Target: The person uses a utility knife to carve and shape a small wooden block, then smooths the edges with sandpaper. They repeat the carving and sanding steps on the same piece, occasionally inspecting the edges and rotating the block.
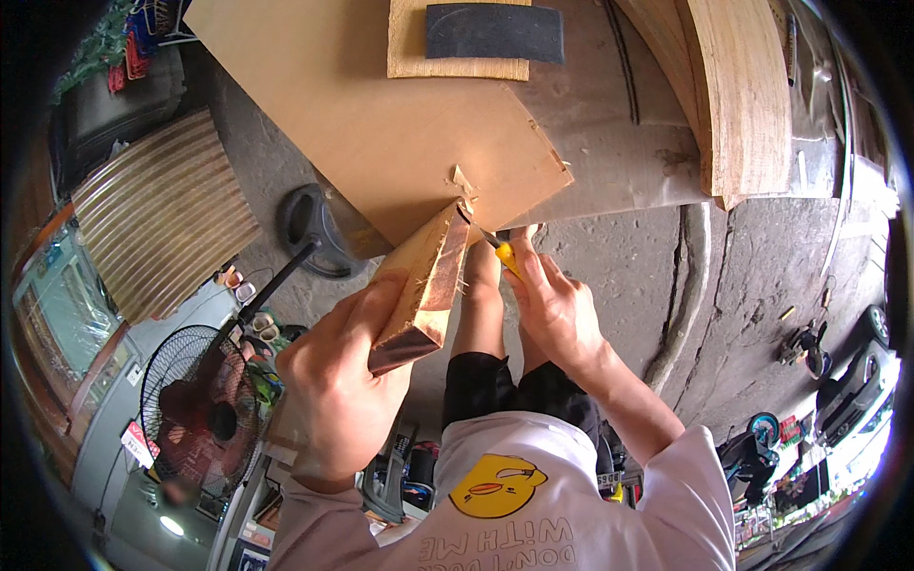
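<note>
My left hand (338,381) is wrapped round a long wooden block (419,309) with dark, scorched-looking faces and splintered edges. The block slants away from me, its far end at the near edge of a brown flat board (352,124). In my right hand (562,314) is a yellow-handled utility knife (509,258), its blade touching or very close to the block's far end; exact contact is hard to make out. Pale wood shavings (462,179) curl at that end, over the board.
On the board lies a wooden piece (405,57) with a dark curved strip (495,33) on top. Curved wooden parts (747,105) stand at the far right of the table. At left are a standing fan (200,409) and a corrugated sheet (162,214).
</note>
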### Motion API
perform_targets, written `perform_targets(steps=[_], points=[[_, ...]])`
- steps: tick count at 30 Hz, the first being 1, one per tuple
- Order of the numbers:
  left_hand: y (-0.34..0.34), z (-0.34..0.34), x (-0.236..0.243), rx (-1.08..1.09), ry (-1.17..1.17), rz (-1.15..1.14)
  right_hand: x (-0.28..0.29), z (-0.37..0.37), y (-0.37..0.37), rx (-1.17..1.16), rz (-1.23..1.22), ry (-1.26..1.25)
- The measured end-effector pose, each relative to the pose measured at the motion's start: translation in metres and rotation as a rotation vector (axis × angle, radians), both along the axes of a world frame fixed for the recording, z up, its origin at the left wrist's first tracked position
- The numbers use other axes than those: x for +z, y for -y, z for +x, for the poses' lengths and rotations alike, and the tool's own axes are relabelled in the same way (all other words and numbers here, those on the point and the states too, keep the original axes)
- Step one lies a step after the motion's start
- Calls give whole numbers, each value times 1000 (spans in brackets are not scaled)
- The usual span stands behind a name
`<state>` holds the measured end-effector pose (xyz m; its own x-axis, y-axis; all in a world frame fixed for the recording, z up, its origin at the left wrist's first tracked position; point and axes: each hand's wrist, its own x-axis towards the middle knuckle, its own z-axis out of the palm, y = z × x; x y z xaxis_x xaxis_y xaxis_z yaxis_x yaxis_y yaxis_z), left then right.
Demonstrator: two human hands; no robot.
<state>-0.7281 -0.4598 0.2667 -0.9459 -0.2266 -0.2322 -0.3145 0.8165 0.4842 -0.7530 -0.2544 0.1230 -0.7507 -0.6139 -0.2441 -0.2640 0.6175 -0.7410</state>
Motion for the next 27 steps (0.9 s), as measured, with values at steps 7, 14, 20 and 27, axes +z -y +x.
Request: perform_targets(steps=[7,14,20,27], points=[[2,-2,1,-2,9,5,8,-3,-4,15,19,14],[1,-1,2,-12,23,-39,3,4,-12,53,67,21],[0,0,3,10,46,-38,2,8,-14,1,86,39],[2,8,4,-13,12,-36,20,9,-16,-102,-14,14]])
